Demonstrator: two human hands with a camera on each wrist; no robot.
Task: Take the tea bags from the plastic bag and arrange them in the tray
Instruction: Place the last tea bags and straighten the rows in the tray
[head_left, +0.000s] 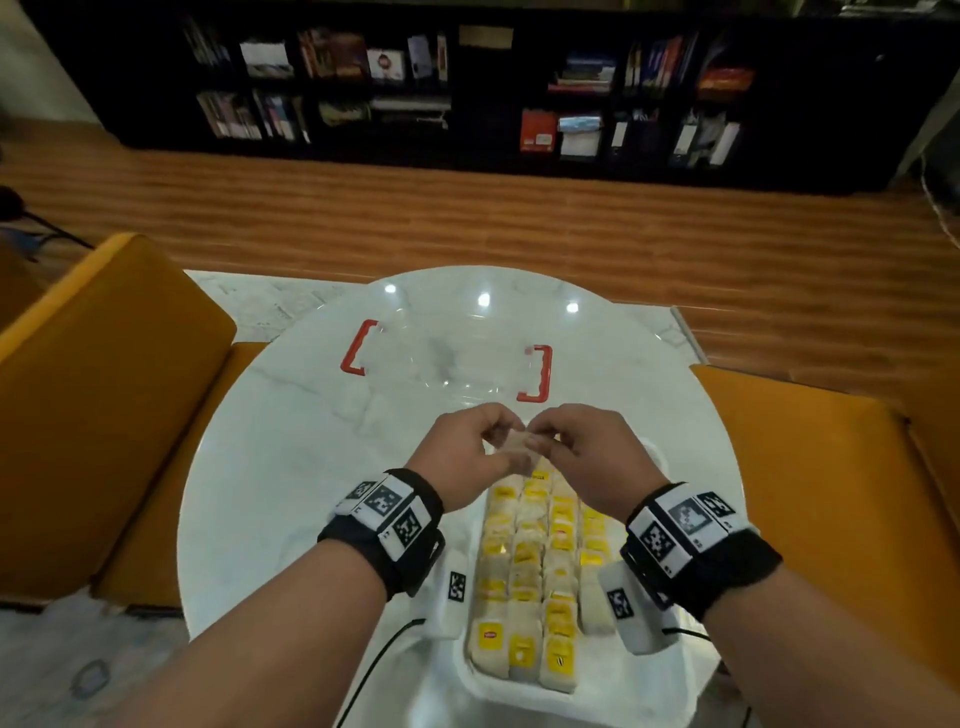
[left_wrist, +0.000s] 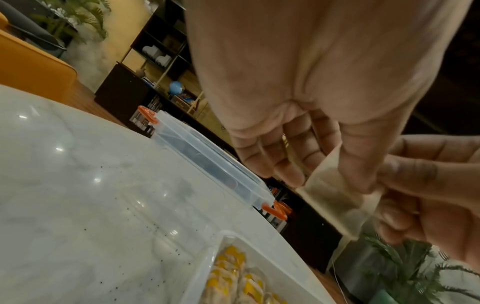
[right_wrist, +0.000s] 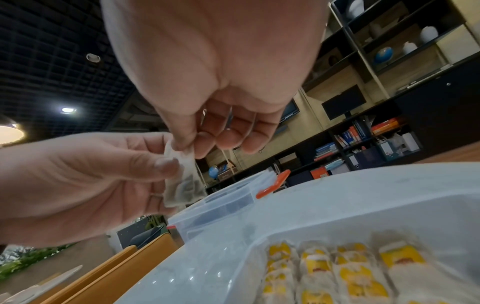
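Head view shows both hands raised over the far end of the shallow white plastic tray (head_left: 470, 670), which sits on the near part of the round white marble desk (head_left: 270, 467). The left hand (head_left: 465, 449) and the right hand (head_left: 584, 447) meet fingertip to fingertip, each pinching an edge of one pale, translucent paper tea bag (right_wrist: 182, 183) between thumb and forefinger; the other fingers curl loosely. The tray already carries several rows of yellow-labelled tea bags (head_left: 535, 566), so the job looks well along. No plastic bag is plain to see; it may lie out of frame. Beyond the hands a clear plastic box with red clasps (head_left: 447, 361) rests on the desk.

The step in hand seems to be straightening this bag before placing it. Next, it needs lowering flat into the free space at the tray's far end, in line with the rows.
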